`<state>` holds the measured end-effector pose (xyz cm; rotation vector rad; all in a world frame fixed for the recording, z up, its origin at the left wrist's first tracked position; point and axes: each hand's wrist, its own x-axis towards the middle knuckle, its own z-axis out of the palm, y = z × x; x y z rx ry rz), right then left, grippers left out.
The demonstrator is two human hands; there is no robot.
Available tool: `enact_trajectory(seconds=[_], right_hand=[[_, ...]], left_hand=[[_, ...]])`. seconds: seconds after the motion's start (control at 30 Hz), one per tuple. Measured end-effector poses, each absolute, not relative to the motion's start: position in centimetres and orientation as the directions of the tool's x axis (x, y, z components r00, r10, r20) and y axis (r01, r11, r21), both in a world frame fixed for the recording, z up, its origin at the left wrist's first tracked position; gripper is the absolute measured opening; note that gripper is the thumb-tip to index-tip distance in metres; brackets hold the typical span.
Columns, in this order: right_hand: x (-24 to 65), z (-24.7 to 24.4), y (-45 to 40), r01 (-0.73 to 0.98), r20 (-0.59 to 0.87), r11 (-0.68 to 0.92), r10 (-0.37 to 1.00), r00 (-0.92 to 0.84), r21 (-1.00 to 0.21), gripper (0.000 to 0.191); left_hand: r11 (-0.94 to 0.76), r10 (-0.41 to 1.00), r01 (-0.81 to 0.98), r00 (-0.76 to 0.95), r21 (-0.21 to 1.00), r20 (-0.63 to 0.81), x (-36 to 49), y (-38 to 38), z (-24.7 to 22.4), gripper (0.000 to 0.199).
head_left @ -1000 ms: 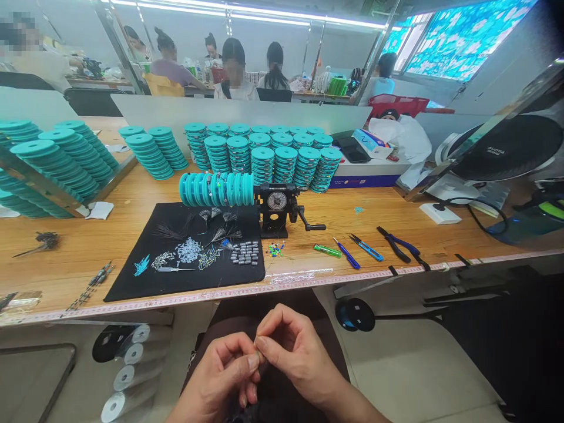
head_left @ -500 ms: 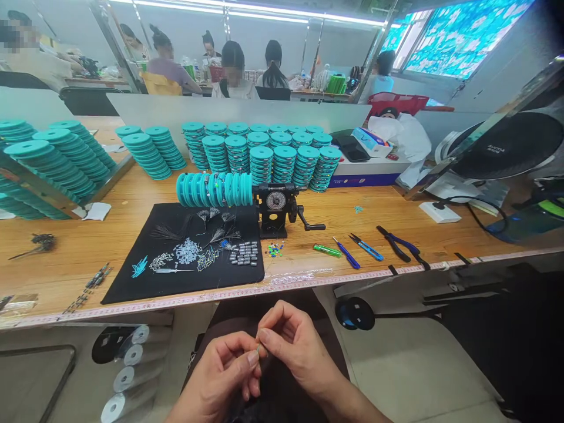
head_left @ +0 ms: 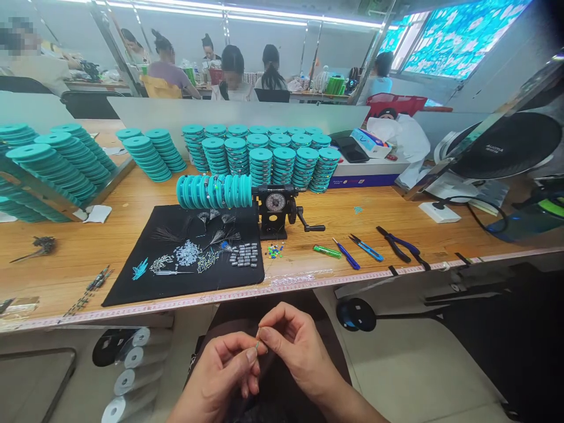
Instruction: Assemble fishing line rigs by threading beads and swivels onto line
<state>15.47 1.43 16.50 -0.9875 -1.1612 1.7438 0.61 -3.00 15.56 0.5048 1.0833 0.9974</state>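
Note:
Over the lap, below the table's front edge, my left hand (head_left: 229,367) pinches a tiny greenish piece (head_left: 257,345) between thumb and forefinger. My right hand (head_left: 293,346) touches it at the fingertips, its thumb and forefinger pressed together on something too small to make out. Beyond them, a black mat (head_left: 145,288) carries small beads, grey cylinders (head_left: 244,254), teal slivers (head_left: 140,269) and fans of fine dark strands. Behind the mat stands a black hand-cranked winder (head_left: 274,205) with a row of teal spools (head_left: 214,191) on its shaft.
Right of the mat lie coloured beads (head_left: 275,251), a green tool (head_left: 326,251), a blue-handled pick (head_left: 348,255), blue snips (head_left: 366,247) and pliers (head_left: 399,244). Stacked teal spools (head_left: 261,164) line the back. A black fan (head_left: 502,144) stands at right. Several people sit beyond the partition (head_left: 154,120).
Both hands stay nearly in place, fingertips together, with only slight finger movement. The whole view has shifted very slightly.

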Motion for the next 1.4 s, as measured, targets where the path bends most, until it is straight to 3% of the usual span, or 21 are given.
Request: enact_trajectory(seconds=[0.23, 0.47, 1.4], right_hand=[[15.9, 16.5, 1.2, -0.032, -0.089, -0.109, 0.922, -0.378, -0.994, 0.009], [15.7, 16.3, 1.7, -0.155, -0.176, -0.257, 0.898, -0.403, -0.954, 0.016], [14.8, 15.5, 1.1, -0.11, -0.116, -0.16, 0.938, -0.326, -0.981, 0.01]], left_hand=[[0.478, 0.872, -0.389, 0.105, 0.787, -0.478, 0.7, -3.0, 15.5, 0.036], [0.499, 0.864, -0.382, 0.152, 0.777, -0.48, 0.4, -2.8, 15.3, 0.035], [0.467, 0.881, -0.371, 0.124, 0.803, -0.456, 0.0, -2.5, 14.8, 0.036]])
